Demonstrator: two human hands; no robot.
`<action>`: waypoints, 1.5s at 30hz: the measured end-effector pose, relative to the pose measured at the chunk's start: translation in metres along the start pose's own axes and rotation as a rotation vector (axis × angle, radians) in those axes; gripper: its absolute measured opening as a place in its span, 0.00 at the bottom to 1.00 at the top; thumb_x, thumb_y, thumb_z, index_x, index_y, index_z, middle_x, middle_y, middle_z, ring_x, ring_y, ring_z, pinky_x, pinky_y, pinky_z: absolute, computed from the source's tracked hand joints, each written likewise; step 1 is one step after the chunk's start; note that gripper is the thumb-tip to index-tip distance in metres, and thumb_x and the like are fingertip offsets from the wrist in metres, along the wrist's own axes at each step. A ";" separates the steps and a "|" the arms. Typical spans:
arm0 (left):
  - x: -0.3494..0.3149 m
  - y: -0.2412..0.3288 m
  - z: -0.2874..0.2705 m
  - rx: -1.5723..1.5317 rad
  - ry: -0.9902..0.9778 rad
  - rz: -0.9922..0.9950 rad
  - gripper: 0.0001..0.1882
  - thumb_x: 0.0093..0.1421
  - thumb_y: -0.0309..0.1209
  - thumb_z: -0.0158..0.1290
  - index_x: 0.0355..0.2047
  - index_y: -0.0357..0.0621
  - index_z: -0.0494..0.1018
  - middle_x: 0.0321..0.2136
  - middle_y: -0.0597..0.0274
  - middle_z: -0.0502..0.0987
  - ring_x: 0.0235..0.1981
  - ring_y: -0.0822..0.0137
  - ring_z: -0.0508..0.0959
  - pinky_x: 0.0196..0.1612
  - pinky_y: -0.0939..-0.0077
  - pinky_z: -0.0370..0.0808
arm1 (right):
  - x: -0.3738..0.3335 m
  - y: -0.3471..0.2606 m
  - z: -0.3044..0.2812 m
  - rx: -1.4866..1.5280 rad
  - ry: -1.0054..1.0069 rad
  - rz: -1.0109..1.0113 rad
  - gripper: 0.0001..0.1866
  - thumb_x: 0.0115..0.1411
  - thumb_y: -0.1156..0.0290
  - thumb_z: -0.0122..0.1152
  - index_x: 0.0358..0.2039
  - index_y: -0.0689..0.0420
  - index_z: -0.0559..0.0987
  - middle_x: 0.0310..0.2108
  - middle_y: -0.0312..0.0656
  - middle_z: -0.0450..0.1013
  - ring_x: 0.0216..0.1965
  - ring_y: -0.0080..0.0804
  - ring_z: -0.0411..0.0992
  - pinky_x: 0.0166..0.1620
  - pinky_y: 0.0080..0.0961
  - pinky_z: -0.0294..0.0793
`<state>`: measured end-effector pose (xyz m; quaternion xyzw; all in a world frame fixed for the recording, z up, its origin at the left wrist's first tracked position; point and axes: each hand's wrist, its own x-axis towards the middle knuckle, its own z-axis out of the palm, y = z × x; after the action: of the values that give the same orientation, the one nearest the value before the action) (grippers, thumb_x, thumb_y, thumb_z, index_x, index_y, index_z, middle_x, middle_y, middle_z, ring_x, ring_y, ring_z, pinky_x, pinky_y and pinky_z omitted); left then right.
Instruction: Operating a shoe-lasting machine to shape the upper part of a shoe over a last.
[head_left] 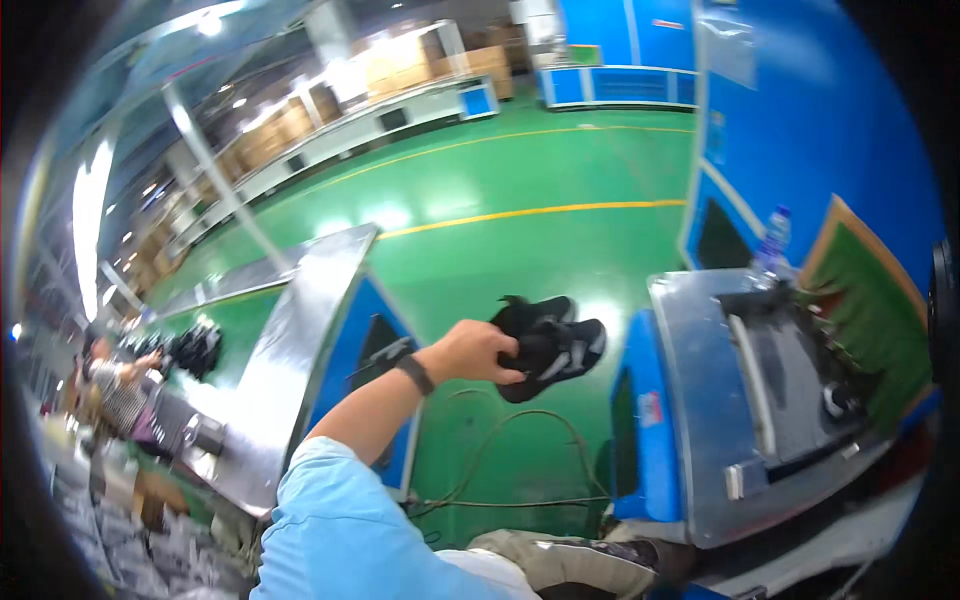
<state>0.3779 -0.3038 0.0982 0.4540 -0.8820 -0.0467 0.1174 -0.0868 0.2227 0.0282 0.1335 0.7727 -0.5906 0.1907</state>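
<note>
My left hand (480, 353) reaches out over the green floor, its fingers and thumb closed on a pair of black shoes (556, 362). White marks show on the sides of the shoes, and their toes point right. The pair hangs between a metal-topped bench on the left and a machine bed on the right. A dark band circles my left wrist. My right hand is out of view. Another dark shoe (843, 402) rests at the right end of the machine bed (690, 400), beside a green strip curtain (868, 320).
A clear plastic bottle (774, 238) stands at the machine's far corner. A cable (490, 440) loops on the floor below the shoes. Left runs the long metal bench (315, 290); a person (118, 385) sits beyond it near a dark pile (196, 350). Blue cabinets (810, 120) rise at right.
</note>
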 end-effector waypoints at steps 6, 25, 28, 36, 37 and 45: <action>-0.263 -0.117 -0.121 0.374 0.015 -0.776 0.24 0.45 0.56 0.63 0.30 0.49 0.82 0.25 0.51 0.81 0.30 0.48 0.81 0.35 0.56 0.77 | -0.027 -0.024 0.056 -0.109 -0.079 -0.107 0.20 0.63 0.70 0.57 0.54 0.67 0.74 0.34 0.46 0.75 0.33 0.36 0.72 0.36 0.33 0.73; 0.162 -0.009 0.068 -0.063 0.245 0.012 0.20 0.58 0.27 0.54 0.51 0.38 0.74 0.48 0.46 0.78 0.52 0.47 0.76 0.55 0.58 0.74 | -0.018 0.045 0.018 -0.453 -0.234 -0.184 0.20 0.67 0.62 0.59 0.54 0.62 0.77 0.29 0.33 0.73 0.27 0.21 0.65 0.31 0.23 0.67; 0.289 0.153 0.142 -0.269 -0.052 0.379 0.25 0.55 0.26 0.54 0.55 0.40 0.73 0.52 0.47 0.77 0.56 0.47 0.75 0.59 0.57 0.72 | -0.016 0.067 -0.004 -0.479 -0.122 -0.188 0.17 0.70 0.66 0.55 0.54 0.63 0.77 0.29 0.35 0.73 0.28 0.23 0.66 0.33 0.25 0.69; 0.464 0.493 0.293 -0.497 0.089 0.194 0.38 0.48 0.48 0.67 0.50 0.31 0.69 0.49 0.41 0.76 0.49 0.41 0.77 0.53 0.54 0.75 | -0.022 0.135 -0.036 -0.762 -0.103 -0.520 0.19 0.66 0.65 0.59 0.53 0.61 0.78 0.37 0.48 0.78 0.38 0.39 0.74 0.41 0.34 0.76; 0.460 0.508 0.293 -0.537 0.062 0.129 0.37 0.45 0.47 0.71 0.47 0.34 0.69 0.50 0.40 0.74 0.50 0.41 0.75 0.53 0.56 0.74 | -0.031 0.124 -0.029 -0.782 -0.098 -0.572 0.19 0.65 0.64 0.59 0.53 0.61 0.78 0.39 0.50 0.78 0.40 0.42 0.76 0.42 0.36 0.77; 0.380 0.420 0.219 -1.114 -0.194 0.160 0.30 0.47 0.35 0.69 0.47 0.33 0.71 0.36 0.55 0.80 0.38 0.60 0.80 0.43 0.66 0.77 | -0.002 0.076 0.014 -0.457 -0.161 -0.088 0.24 0.67 0.68 0.61 0.62 0.60 0.71 0.42 0.45 0.77 0.40 0.34 0.74 0.45 0.30 0.75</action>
<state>-0.2215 -0.3726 0.0286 0.2490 -0.7625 -0.5373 0.2606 -0.0500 0.2298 -0.0392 0.0056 0.8735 -0.4170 0.2510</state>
